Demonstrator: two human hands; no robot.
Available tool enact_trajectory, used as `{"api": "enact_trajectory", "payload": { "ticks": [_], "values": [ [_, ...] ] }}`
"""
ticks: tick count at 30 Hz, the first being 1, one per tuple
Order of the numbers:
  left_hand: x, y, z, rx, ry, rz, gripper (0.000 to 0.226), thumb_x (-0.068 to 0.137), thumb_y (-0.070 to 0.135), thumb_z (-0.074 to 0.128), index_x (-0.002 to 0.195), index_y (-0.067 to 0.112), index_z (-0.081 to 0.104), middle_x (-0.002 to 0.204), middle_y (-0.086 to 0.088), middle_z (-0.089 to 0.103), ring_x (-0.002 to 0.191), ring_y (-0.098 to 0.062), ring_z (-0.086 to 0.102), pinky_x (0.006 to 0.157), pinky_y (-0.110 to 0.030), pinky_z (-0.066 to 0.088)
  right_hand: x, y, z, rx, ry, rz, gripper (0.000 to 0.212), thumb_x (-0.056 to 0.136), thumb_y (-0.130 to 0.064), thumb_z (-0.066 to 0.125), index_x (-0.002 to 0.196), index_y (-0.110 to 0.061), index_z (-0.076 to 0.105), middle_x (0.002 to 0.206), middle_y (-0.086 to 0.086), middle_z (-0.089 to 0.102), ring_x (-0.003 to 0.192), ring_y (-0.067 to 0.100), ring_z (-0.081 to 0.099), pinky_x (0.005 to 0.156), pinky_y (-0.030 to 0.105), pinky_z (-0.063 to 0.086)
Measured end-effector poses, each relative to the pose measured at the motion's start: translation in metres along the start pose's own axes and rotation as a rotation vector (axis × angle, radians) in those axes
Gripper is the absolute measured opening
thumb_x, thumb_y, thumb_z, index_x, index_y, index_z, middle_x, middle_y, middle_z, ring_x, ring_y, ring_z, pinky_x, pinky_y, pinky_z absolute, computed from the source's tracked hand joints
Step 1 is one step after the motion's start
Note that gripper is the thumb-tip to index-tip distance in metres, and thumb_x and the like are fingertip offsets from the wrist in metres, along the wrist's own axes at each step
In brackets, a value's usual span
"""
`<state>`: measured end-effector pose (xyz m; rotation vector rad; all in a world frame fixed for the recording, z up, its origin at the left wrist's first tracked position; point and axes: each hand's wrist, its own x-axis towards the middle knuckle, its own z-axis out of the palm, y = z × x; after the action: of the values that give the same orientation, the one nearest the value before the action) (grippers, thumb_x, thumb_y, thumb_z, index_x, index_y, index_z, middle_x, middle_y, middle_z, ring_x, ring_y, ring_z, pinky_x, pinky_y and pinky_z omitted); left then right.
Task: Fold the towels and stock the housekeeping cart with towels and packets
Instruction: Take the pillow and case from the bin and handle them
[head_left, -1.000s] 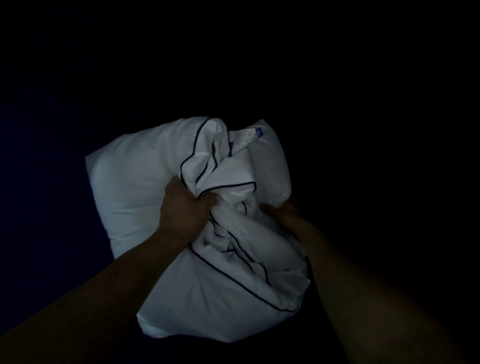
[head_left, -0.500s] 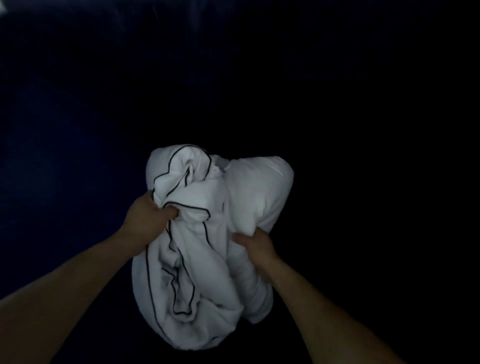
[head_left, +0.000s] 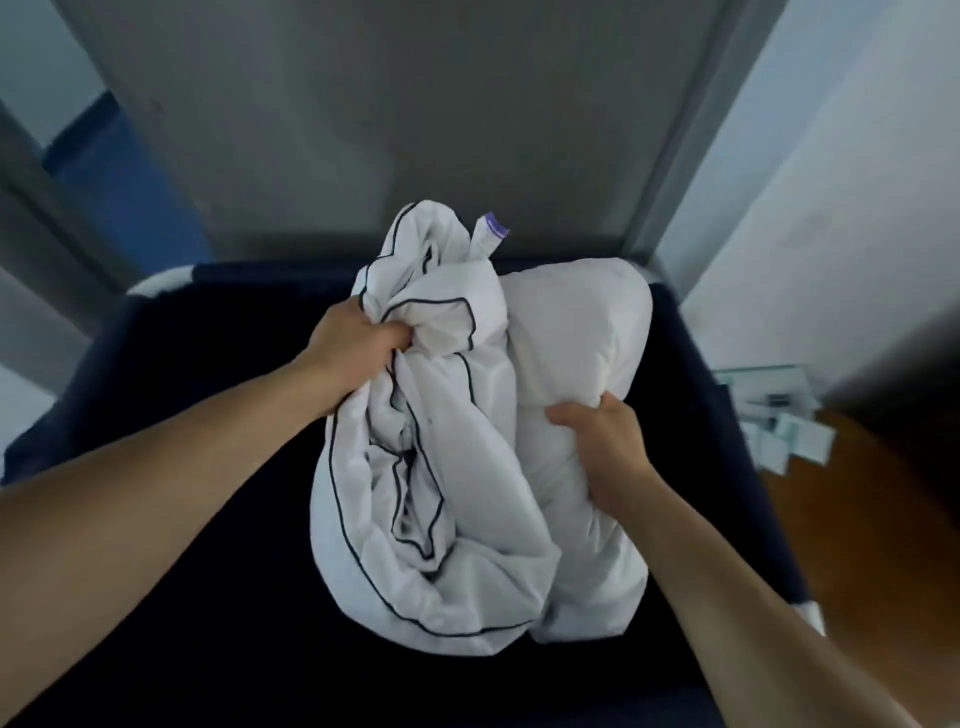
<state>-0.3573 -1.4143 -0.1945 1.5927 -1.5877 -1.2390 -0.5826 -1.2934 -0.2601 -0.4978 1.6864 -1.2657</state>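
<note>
A grey door (head_left: 415, 104) fills the far background between pale walls, and below it a dark navy fabric bin (head_left: 156, 364) takes up the middle. Over the bin, the left hand (head_left: 353, 343) grips a bunched white cloth (head_left: 467, 545) edged with dark piping, fingers curled tight into its folds. The right hand (head_left: 602, 447) clutches a plump white pillow (head_left: 582, 332) just right of the cloth, touching it. A white tag (head_left: 488, 239) with a purple end sticks up at the cloth's far edge; its print is too small to read. Pale packets (head_left: 779, 436) lie on a wooden surface (head_left: 857, 545) at the right.
</note>
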Motion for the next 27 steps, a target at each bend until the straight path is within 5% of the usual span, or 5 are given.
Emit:
{"api": "enact_trajectory", "payload": {
  "ticks": [4, 12, 19, 24, 27],
  "values": [
    [-0.032, 0.083, 0.014, -0.024, -0.033, 0.159, 0.012, 0.080, 0.018, 0.066, 0.085, 0.029, 0.065, 0.088, 0.007, 0.069, 0.079, -0.009, 0.064, 0.065, -0.022, 0.049, -0.047, -0.069, -0.048, 0.054, 0.105, -0.155, 0.015, 0.068, -0.005, 0.075, 0.077, -0.015, 0.069, 0.065, -0.001, 0.071, 0.057, 0.014, 0.069, 0.047, 0.024, 0.052],
    [-0.109, 0.237, 0.092, -0.055, -0.063, 0.412, 0.015, 0.081, 0.018, 0.069, 0.068, 0.021, 0.061, 0.059, 0.012, 0.060, 0.039, 0.008, 0.052, 0.034, -0.009, 0.033, -0.115, -0.152, -0.185, 0.167, 0.310, -0.380, 0.018, 0.065, -0.002, 0.075, 0.077, -0.014, 0.068, 0.077, 0.009, 0.072, 0.078, 0.029, 0.069, 0.064, 0.037, 0.060],
    [-0.176, 0.333, 0.207, -0.082, -0.155, 0.501, 0.013, 0.085, 0.024, 0.067, 0.074, 0.019, 0.062, 0.073, 0.009, 0.059, 0.057, 0.000, 0.054, 0.045, -0.013, 0.043, -0.151, -0.195, -0.361, 0.154, 0.415, -0.505, 0.029, 0.052, -0.008, 0.079, 0.077, -0.013, 0.067, 0.086, 0.015, 0.072, 0.085, 0.035, 0.070, 0.077, 0.047, 0.061],
    [-0.189, 0.343, 0.289, -0.195, -0.207, 0.405, 0.015, 0.087, 0.017, 0.067, 0.073, 0.020, 0.061, 0.070, 0.006, 0.062, 0.047, 0.000, 0.059, 0.036, -0.009, 0.039, -0.156, -0.207, -0.459, 0.023, 0.465, -0.546, 0.021, 0.061, -0.002, 0.078, 0.072, -0.012, 0.063, 0.055, -0.005, 0.065, 0.054, 0.013, 0.064, 0.047, 0.022, 0.050],
    [-0.175, 0.327, 0.322, -0.131, -0.175, 0.363, 0.020, 0.091, 0.020, 0.063, 0.072, 0.023, 0.057, 0.070, 0.006, 0.058, 0.059, -0.005, 0.054, 0.034, -0.009, 0.035, -0.139, -0.202, -0.505, -0.089, 0.486, -0.517, 0.020, 0.060, -0.003, 0.077, 0.077, -0.005, 0.066, 0.073, 0.010, 0.069, 0.070, 0.024, 0.065, 0.062, 0.037, 0.056]
  ]
}}
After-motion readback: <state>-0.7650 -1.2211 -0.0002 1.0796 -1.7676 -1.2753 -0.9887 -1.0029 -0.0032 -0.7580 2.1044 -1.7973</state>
